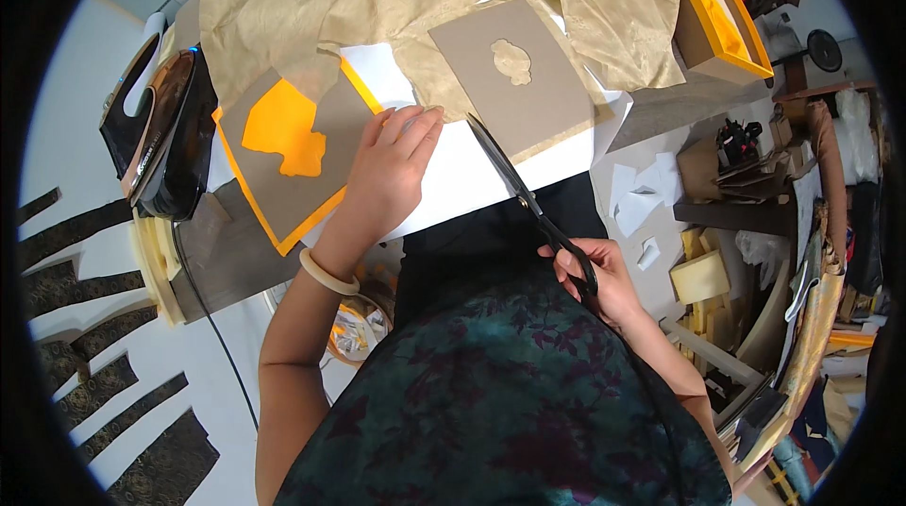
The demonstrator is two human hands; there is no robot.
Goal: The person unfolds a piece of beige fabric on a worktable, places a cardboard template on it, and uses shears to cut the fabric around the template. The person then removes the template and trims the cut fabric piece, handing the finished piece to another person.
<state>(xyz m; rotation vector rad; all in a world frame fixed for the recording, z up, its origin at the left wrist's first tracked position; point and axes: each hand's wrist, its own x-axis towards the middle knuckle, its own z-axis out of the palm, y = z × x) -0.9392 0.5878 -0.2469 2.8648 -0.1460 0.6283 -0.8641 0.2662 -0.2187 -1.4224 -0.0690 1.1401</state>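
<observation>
A sheet of gold cloth (283, 10) spreads over the table, and my left hand (392, 161) pinches its near edge with the fingers drawn together. My right hand (609, 284) grips black-handled scissors (528, 199) by the loops. Their long blades point away from me, tips at the cloth's edge beside a grey-brown board (533, 95). This board lies on the cloth and has a small shaped cutout showing gold. Left of my left hand is a second grey board (326, 161) with orange edges and an orange shaped opening, partly under the cloth.
White paper (453, 194) lies under the work at the table's front edge. An orange-rimmed box (731, 29) stands at the far right. Black glossy items (170, 138) sit at the left. Foam pieces (703, 275) and paper scraps (646, 190) lie on the floor at right.
</observation>
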